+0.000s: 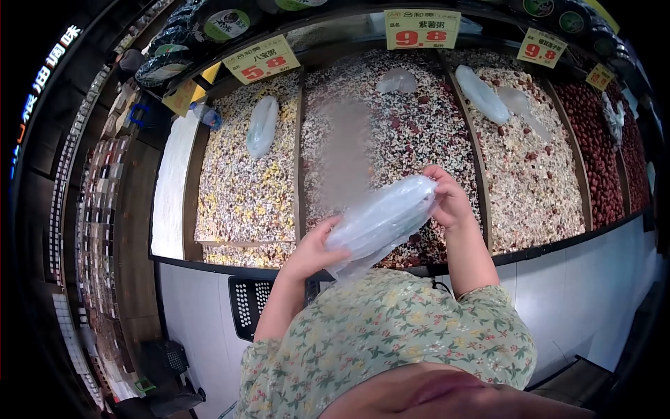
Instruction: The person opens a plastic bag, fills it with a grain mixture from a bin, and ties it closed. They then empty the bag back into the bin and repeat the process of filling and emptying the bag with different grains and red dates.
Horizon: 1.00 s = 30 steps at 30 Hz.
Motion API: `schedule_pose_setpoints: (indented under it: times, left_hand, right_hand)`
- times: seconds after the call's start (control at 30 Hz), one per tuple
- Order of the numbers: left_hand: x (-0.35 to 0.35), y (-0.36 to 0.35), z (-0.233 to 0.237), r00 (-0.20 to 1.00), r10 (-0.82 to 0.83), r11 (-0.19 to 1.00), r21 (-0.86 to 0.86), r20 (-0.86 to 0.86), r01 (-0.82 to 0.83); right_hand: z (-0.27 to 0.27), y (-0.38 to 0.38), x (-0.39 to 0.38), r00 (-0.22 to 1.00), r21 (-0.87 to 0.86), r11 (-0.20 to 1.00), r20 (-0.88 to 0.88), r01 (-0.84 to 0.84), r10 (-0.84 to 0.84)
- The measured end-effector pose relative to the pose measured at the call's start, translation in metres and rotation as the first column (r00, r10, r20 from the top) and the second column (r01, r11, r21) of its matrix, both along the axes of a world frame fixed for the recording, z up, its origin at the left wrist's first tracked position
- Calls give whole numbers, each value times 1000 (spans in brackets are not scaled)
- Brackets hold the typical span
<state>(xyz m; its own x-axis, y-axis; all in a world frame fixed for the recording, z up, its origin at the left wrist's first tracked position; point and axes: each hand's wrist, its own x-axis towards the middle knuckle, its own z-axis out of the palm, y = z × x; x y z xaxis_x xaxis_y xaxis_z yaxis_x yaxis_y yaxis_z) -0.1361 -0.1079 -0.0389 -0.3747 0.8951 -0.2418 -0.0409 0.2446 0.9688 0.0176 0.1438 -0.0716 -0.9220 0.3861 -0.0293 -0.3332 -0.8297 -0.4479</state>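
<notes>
A roll of clear plastic bags (384,218) is held slantwise in front of the body, above the bin of dark mixed grains (412,133). My left hand (314,250) grips its lower left end, with the thumb lying over the plastic. At the upper right end, my right hand (447,199) has its fingers closed on the plastic. A loose flap hangs from the lower edge of the roll. Both forearms reach in from the floral sleeves.
Beside the dark grains are a yellowish grain bin (244,188), a paler mix (530,181) and red dates (593,140). Other bag rolls (262,127) lie on the grains. Price signs (422,29) line the back. A black crate (248,307) stands below the counter.
</notes>
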Motion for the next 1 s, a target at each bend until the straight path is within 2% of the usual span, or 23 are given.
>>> schedule_pose_setpoints:
  times: [0.03,0.1,0.13,0.2,0.23,0.3,0.33,0.37,0.4,0.43,0.5,0.57,0.63,0.67,0.73,0.8,0.83,0.9,0.93,1.0]
  left_hand:
    - [-1,2,1,1000,-12,1000,3,-2,12]
    - [-6,4,2,993,-115,925,-362,31,119]
    - [-7,3,0,991,-129,924,-359,30,131]
    - [-9,-1,-11,991,-77,976,-210,-109,52]
    - [-11,-4,-18,990,-85,976,-207,-111,61]
    - [-14,-9,-26,968,186,982,-18,166,-186]
    - [-15,-12,-24,911,226,962,70,346,-265]
    - [-15,-12,-21,911,224,962,70,345,-263]
    - [-16,-11,-14,847,224,944,110,482,-311]
    - [-16,-12,-10,766,211,920,140,608,-365]
    - [-20,-16,-14,737,263,892,134,622,-431]
    - [-20,-14,-5,549,350,835,12,759,-549]
    - [-24,-18,-9,546,409,812,-18,731,-584]
    - [-28,-21,-10,533,396,813,-16,748,-582]
    - [-30,-25,-14,516,386,810,-14,765,-586]
    - [-31,-27,-17,587,348,806,87,731,-585]
    - [-30,-28,-15,583,351,803,85,733,-590]
    - [-27,-31,-10,648,364,800,131,669,-585]
    - [-28,-34,-12,684,366,803,158,630,-575]
    - [-30,-44,-17,684,383,782,176,621,-598]
  right_hand:
    - [-2,1,3,1000,3,1000,-2,12,-12]
    - [-2,1,9,998,20,1000,-57,-18,19]
    - [0,1,12,997,25,999,-72,-29,31]
    - [0,4,17,996,50,998,-89,-25,29]
    - [0,5,18,994,70,997,-105,-35,42]
    - [0,6,21,995,101,994,-94,-28,37]
    - [0,6,23,997,165,986,-66,-38,49]
    - [-1,5,24,997,226,973,-37,-50,60]
    - [-2,4,24,998,225,973,-37,-50,60]
    - [-4,2,23,997,306,949,4,-80,83]
    - [-6,0,21,989,460,876,91,-148,119]
    - [-3,-3,20,984,508,844,121,-173,129]
    - [-2,-3,18,959,589,760,221,-275,175]
    - [-2,-5,15,954,648,711,275,-274,117]
    - [-1,-9,11,943,661,693,324,-287,82]
    - [-2,-11,7,915,674,668,403,-316,26]
    - [-5,-13,6,914,673,666,405,-321,31]
    - [-12,-15,2,910,722,649,400,-240,-108]
    - [-9,-17,1,906,727,646,403,-232,-127]
    - [-9,-18,-1,887,706,669,437,-233,-153]
